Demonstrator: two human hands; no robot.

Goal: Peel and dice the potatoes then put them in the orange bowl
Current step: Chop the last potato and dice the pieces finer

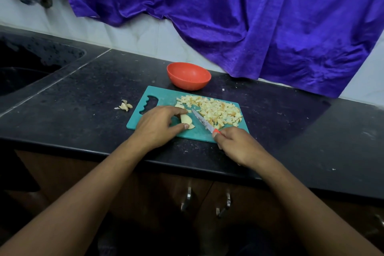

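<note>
A teal cutting board (166, 97) lies on the black counter. On its right half sits a pile of diced potato (216, 110). My left hand (158, 122) holds a peeled potato piece (186, 119) between thumb and fingers on the board's near left part. My right hand (234, 143) grips the orange handle of a knife (202, 121), whose blade points up and left, just right of the held piece and beside the pile. The orange bowl (188, 76) stands behind the board with nothing visible inside.
A small heap of potato peel (124, 106) lies on the counter left of the board. A dark sink (25, 68) is set into the counter at far left. Purple cloth (249, 16) hangs over the wall behind. Cabinet handles (188, 195) show below the counter edge.
</note>
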